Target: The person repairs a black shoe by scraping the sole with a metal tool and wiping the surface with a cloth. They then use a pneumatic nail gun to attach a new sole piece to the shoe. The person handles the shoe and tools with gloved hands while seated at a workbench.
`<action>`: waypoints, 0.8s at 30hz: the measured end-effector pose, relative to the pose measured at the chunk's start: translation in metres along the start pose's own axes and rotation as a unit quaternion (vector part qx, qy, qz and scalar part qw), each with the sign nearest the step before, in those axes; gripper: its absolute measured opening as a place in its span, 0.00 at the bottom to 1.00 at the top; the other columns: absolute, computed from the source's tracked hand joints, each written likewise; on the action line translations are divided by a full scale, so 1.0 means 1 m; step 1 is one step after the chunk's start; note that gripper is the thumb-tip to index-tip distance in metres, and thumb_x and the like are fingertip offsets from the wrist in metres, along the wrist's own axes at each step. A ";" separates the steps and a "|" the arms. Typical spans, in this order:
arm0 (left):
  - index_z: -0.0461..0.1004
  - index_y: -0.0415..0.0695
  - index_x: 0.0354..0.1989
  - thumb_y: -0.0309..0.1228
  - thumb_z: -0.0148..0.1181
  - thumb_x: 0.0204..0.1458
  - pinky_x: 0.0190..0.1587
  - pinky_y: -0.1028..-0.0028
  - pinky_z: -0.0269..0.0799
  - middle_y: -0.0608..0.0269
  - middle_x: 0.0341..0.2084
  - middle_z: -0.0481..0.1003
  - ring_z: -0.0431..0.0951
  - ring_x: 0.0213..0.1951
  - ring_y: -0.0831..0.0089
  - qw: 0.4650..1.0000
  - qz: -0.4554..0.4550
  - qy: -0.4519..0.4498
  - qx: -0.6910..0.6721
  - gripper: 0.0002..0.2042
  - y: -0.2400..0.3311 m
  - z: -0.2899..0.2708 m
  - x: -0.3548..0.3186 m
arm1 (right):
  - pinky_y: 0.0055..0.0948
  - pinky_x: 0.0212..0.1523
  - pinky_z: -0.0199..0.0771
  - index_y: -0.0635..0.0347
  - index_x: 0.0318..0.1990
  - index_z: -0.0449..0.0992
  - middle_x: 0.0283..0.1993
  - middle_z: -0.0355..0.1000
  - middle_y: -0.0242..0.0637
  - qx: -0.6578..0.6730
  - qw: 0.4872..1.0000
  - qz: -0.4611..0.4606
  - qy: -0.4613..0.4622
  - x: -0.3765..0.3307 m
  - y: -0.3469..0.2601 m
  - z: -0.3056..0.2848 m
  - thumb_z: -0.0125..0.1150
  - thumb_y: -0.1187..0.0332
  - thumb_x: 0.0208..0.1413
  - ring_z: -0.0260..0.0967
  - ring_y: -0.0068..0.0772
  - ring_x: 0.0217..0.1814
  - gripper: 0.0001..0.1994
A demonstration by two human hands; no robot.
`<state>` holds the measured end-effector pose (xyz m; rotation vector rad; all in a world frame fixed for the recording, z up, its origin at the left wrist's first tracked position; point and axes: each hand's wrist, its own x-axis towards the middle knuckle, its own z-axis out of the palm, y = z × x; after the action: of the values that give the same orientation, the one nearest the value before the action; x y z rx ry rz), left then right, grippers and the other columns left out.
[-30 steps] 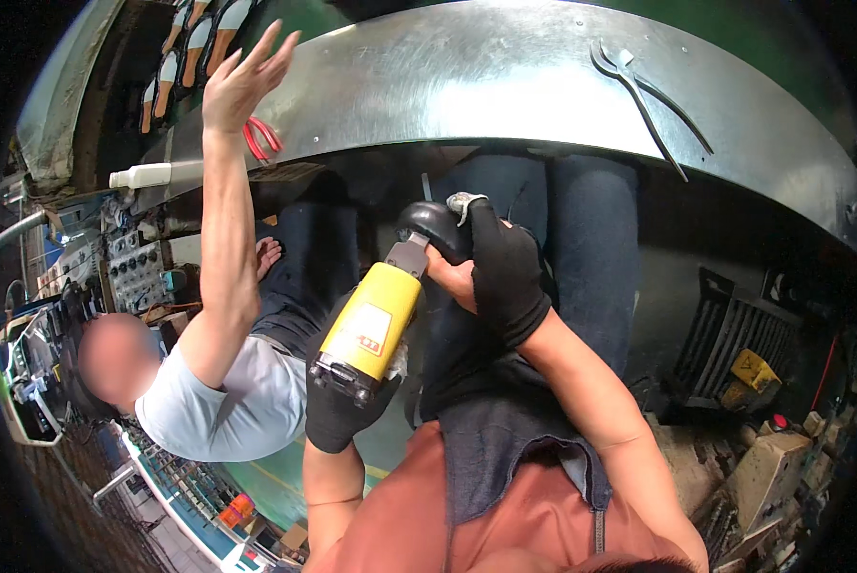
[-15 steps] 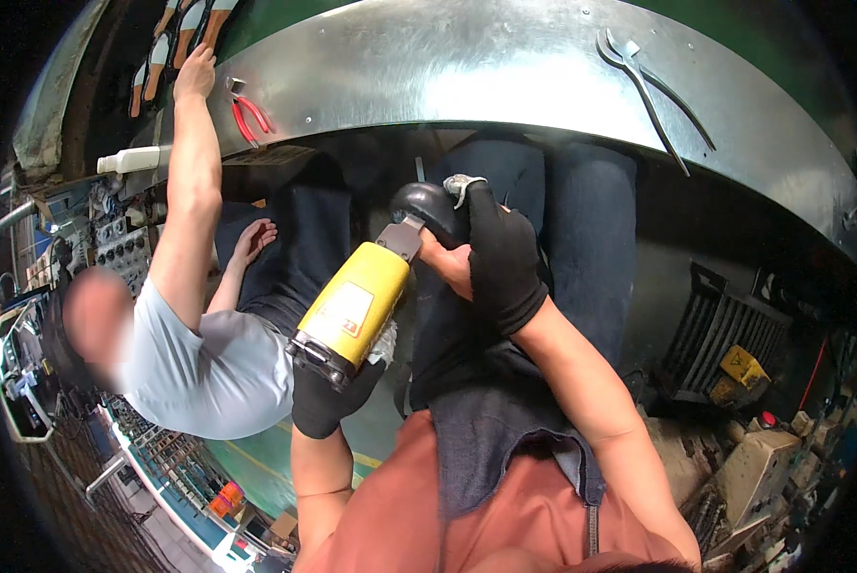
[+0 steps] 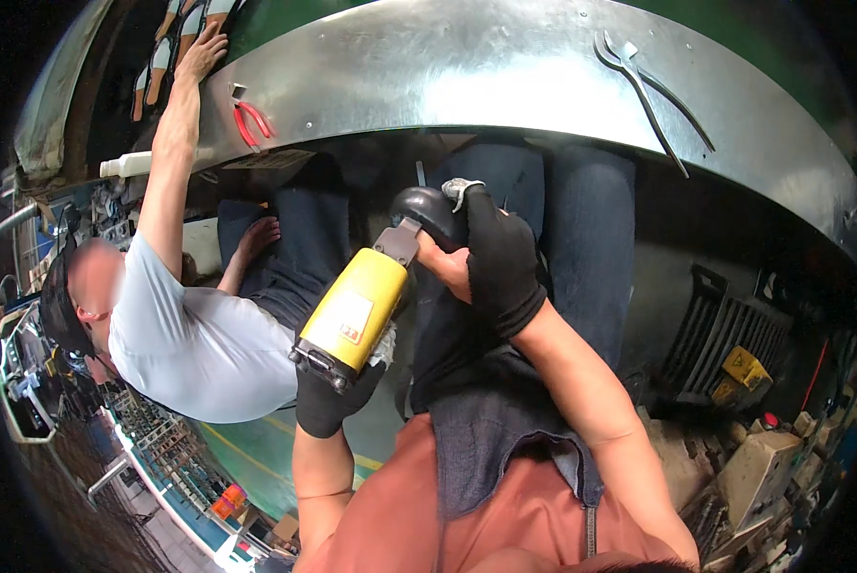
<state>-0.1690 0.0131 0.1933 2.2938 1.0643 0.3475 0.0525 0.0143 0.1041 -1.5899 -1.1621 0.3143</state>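
Above my lap is a yellow, block-shaped thing (image 3: 350, 307) with a pale label, which tilts up toward the right. A grey metal bracket at its far end meets a rounded, glossy black piece (image 3: 423, 207); its exact kind cannot be made out. My left hand (image 3: 328, 401), in a black glove, supports the yellow body from beneath at the near end, its fingers mostly hidden. My right hand (image 3: 497, 253), in a black glove with bare thumb and a whitish wrapping on one finger, closes round the black piece beside the bracket.
Long-handled pincers (image 3: 643, 91) and red-handled pliers (image 3: 251, 124) lie on the curved metal bench (image 3: 400, 76). At left sits a co-worker (image 3: 204, 349), an arm stretched toward several orange, white and black pieces (image 3: 156, 69). A white bottle (image 3: 127, 165) lies nearby. Machinery (image 3: 758, 468) stands right.
The co-worker's head and shoulder have shifted left and up, and their reaching hand has spread over the pieces. My hands and the yellow thing are almost still.
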 end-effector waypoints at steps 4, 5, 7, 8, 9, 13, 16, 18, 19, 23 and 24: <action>0.72 0.43 0.52 0.29 0.65 0.39 0.54 0.60 0.67 0.55 0.47 0.75 0.74 0.51 0.55 0.998 0.017 0.003 0.057 0.26 -0.001 0.001 0.008 | 0.38 0.24 0.73 0.60 0.39 0.72 0.23 0.72 0.44 -0.010 1.000 0.001 0.002 0.003 0.001 -0.002 0.67 0.54 0.43 0.73 0.45 0.22 0.21; 0.72 0.43 0.52 0.29 0.65 0.39 0.54 0.61 0.67 0.55 0.46 0.75 0.74 0.51 0.56 0.998 0.015 0.001 0.062 0.26 -0.001 0.002 0.005 | 0.38 0.23 0.73 0.60 0.39 0.72 0.23 0.72 0.44 -0.010 1.000 0.004 0.003 0.001 0.001 -0.004 0.67 0.54 0.43 0.73 0.45 0.22 0.22; 0.72 0.43 0.52 0.28 0.66 0.39 0.54 0.61 0.67 0.55 0.46 0.75 0.74 0.50 0.57 0.997 0.010 -0.006 0.071 0.26 -0.006 0.003 0.002 | 0.36 0.27 0.75 0.63 0.41 0.72 0.25 0.73 0.47 -0.013 0.999 0.026 -0.031 0.002 0.000 -0.009 0.68 0.59 0.41 0.75 0.47 0.25 0.22; 0.72 0.42 0.52 0.27 0.66 0.39 0.54 0.62 0.67 0.56 0.46 0.75 0.74 0.50 0.58 0.997 0.007 -0.011 0.076 0.26 -0.009 0.003 0.002 | 0.35 0.30 0.76 0.64 0.42 0.72 0.27 0.74 0.48 -0.014 0.998 0.038 -0.047 0.004 0.001 -0.010 0.69 0.61 0.41 0.75 0.47 0.27 0.23; 0.72 0.42 0.52 0.27 0.66 0.39 0.54 0.62 0.67 0.56 0.46 0.75 0.74 0.50 0.58 0.997 0.004 -0.015 0.080 0.26 -0.012 0.003 0.002 | 0.35 0.29 0.76 0.64 0.42 0.71 0.26 0.74 0.48 -0.013 0.998 0.043 -0.048 0.005 0.002 -0.009 0.69 0.61 0.41 0.75 0.47 0.27 0.23; 0.73 0.42 0.51 0.26 0.66 0.39 0.54 0.63 0.67 0.56 0.45 0.76 0.75 0.49 0.59 0.997 -0.025 -0.033 0.065 0.25 -0.017 0.007 0.000 | 0.38 0.25 0.74 0.62 0.41 0.71 0.23 0.72 0.45 -0.015 0.999 0.033 -0.018 0.007 0.008 -0.004 0.68 0.55 0.41 0.74 0.46 0.23 0.23; 0.73 0.42 0.50 0.25 0.65 0.40 0.54 0.64 0.67 0.56 0.45 0.76 0.75 0.49 0.60 0.998 -0.064 0.006 -0.008 0.24 0.002 0.004 0.005 | 0.39 0.23 0.73 0.61 0.39 0.71 0.21 0.72 0.44 -0.007 1.000 0.018 0.002 0.003 0.008 0.000 0.67 0.52 0.42 0.73 0.46 0.21 0.24; 0.73 0.42 0.50 0.25 0.65 0.40 0.54 0.64 0.67 0.56 0.45 0.76 0.75 0.50 0.60 0.994 -0.092 0.023 -0.051 0.23 0.006 0.004 0.009 | 0.39 0.23 0.73 0.61 0.38 0.71 0.21 0.72 0.44 -0.006 1.000 0.016 0.001 0.004 0.010 0.001 0.67 0.52 0.41 0.73 0.46 0.21 0.23; 0.73 0.42 0.50 0.25 0.65 0.40 0.54 0.64 0.67 0.56 0.45 0.76 0.75 0.50 0.60 0.992 -0.106 0.018 -0.062 0.23 0.005 0.004 0.009 | 0.38 0.23 0.73 0.61 0.38 0.71 0.21 0.72 0.44 -0.010 1.000 0.018 -0.003 0.005 0.009 0.000 0.67 0.53 0.41 0.73 0.46 0.21 0.23; 0.74 0.42 0.49 0.24 0.64 0.41 0.53 0.64 0.68 0.57 0.44 0.77 0.76 0.48 0.60 0.990 -0.125 0.017 -0.056 0.21 0.002 0.007 0.006 | 0.37 0.22 0.73 0.61 0.37 0.70 0.21 0.71 0.43 -0.007 1.000 0.023 -0.009 0.009 0.007 -0.003 0.68 0.54 0.40 0.73 0.45 0.21 0.22; 0.74 0.41 0.49 0.23 0.64 0.41 0.52 0.64 0.68 0.56 0.43 0.77 0.76 0.48 0.60 0.994 -0.105 0.010 -0.026 0.21 0.002 0.006 0.008 | 0.36 0.23 0.74 0.62 0.38 0.71 0.22 0.72 0.44 -0.007 1.000 0.023 -0.011 0.009 0.007 -0.004 0.69 0.57 0.40 0.74 0.45 0.22 0.22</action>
<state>-0.1603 0.0156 0.1895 2.1129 1.2773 0.3095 0.0633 0.0201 0.1029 -1.6301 -1.1489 0.3559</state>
